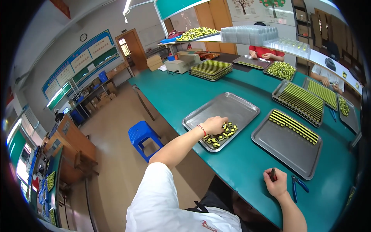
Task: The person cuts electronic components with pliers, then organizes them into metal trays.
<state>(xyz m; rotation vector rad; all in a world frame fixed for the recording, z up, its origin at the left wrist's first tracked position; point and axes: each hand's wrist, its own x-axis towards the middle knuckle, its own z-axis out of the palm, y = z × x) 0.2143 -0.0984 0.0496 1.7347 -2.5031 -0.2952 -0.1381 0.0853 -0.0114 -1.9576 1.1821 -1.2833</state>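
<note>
Reaching over a metal tray (235, 104), my left hand (214, 125) is at a loose heap of small yellow-and-black parts (220, 138). Its fingers point down and are drawn together at the heap's far edge; what is between them is hidden. Near the table's front edge, my right hand (275, 183) is closed around a dark, slim tool (273, 174), whose kind I cannot make out. Beyond it lies a second tray (288, 149), with rows of the same parts (293, 125) lined up along its far side. Blue-handled pliers (296, 187) lie just right of my right hand.
Stacked trays of lined-up parts (299, 102) stand at the back right, with another stack (210, 69) at the far left. A heaped tray (281, 70) is near a person in red (266, 53). A shelf (288, 48) spans above. A blue stool (145, 137) stands left of the table.
</note>
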